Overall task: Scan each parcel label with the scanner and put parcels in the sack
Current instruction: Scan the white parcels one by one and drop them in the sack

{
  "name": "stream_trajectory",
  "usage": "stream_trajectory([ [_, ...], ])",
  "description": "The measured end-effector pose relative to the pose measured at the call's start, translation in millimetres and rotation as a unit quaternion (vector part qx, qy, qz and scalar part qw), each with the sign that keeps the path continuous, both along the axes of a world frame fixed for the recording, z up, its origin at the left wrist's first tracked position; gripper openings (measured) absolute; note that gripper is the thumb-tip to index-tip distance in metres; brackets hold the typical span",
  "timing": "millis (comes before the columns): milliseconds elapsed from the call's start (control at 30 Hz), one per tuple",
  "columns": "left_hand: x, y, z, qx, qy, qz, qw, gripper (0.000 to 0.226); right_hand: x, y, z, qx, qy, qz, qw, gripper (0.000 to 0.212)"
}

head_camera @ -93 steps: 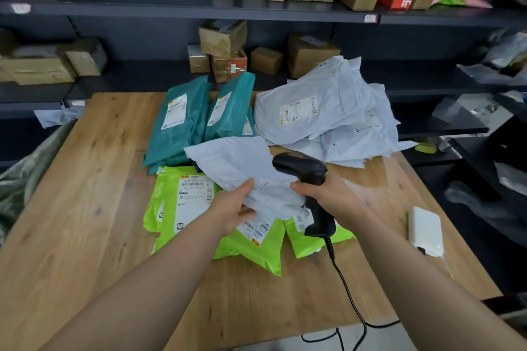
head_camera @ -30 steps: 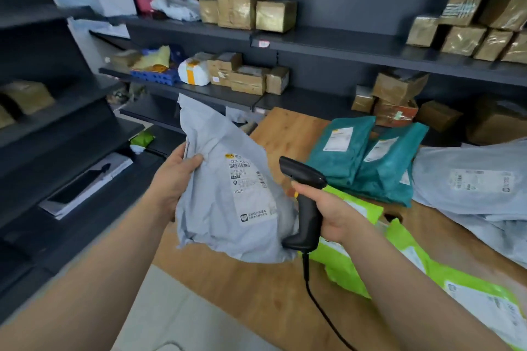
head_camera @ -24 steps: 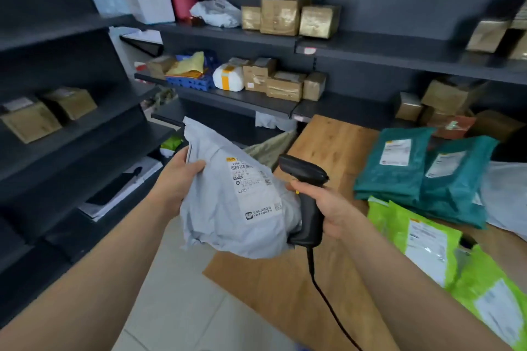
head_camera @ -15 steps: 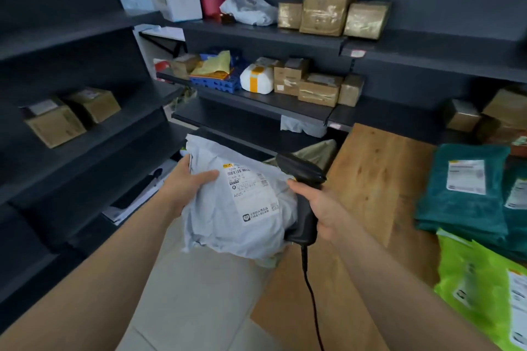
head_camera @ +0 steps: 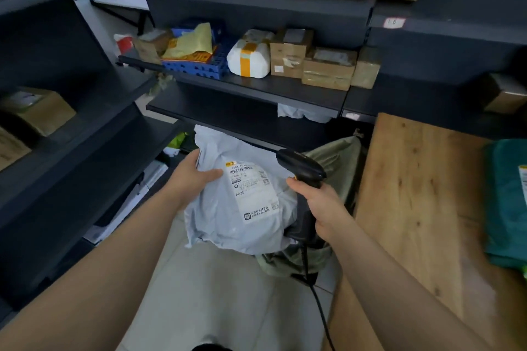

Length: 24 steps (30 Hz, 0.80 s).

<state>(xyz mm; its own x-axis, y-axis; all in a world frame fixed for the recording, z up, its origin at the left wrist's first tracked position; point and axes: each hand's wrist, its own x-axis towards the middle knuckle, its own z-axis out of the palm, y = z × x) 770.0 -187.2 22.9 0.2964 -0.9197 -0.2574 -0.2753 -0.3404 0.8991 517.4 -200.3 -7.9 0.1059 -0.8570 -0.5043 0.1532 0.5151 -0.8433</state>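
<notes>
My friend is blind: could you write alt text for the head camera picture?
A person's left hand holds a grey parcel, label up, while the right hand grips a black scanner beside it, near an olive sack. Dark shelves of boxes stand behind; a wooden table is at right.

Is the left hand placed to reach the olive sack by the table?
Probably yes. The left hand holds the grey parcel right in front of the sack; only the parcel and the right hand with the scanner overlap it. Its mouth is hidden.
</notes>
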Motion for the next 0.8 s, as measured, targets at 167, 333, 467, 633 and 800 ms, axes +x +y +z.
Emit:
stream_trajectory([
  [167,27.2,-74.0,-29.3,0.024,0.006,-0.084,0.996,0.033,28.8,-29.7,-18.9,0.014,0.023,-0.081,0.996,0.022],
  [333,34.3,-141.7,-66.5,0.048,-0.006,-0.206,0.977,0.035,53.3,-38.4,-43.0,0.031,0.05,-0.19,0.98,0.014],
  [467,24.2,-176.1,-94.5,0.08,-0.017,-0.292,0.953,0.042,64.5,-31.2,-61.5,0.065,0.053,-0.267,0.96,0.016],
  [633,-1.4,-205.9,-127.2,0.108,-0.036,-0.355,0.928,0.047,63.4,-31.1,-85.9,0.083,0.1,-0.306,0.943,0.019],
  [800,-25.6,-226.8,-172.7,0.16,-0.049,-0.394,0.903,0.04,47.4,-45.0,-121.0,0.114,0.16,-0.32,0.927,0.021],
])
